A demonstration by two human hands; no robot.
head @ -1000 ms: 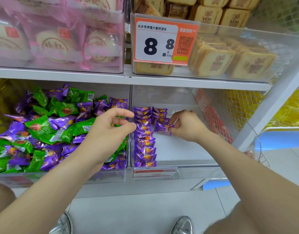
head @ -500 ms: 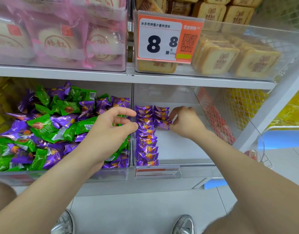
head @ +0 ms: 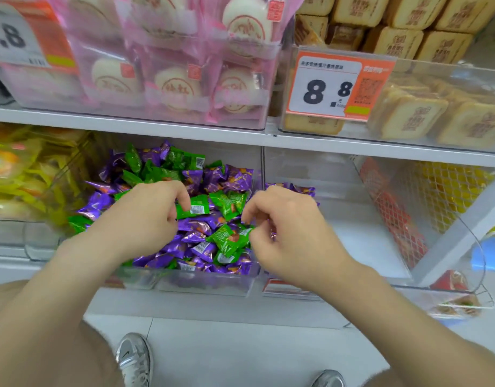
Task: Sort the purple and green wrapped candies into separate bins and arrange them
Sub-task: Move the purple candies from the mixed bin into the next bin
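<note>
in mixed bin (head: pixel 207 283), left hand (head: pixel 145 216) pinched on green candy (head: pixel 197 206); right hand (head: pixel 291 236) grip hidden

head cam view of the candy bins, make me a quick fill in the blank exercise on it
1. The left hand and the right hand are both over the left bin, whose pile mixes purple wrappers with ____ ones.
2. The sorted candies in the right bin are all ____.
3. The orange price tag above the right bin reads ____.

Missing words: green; purple; 8.8
</note>
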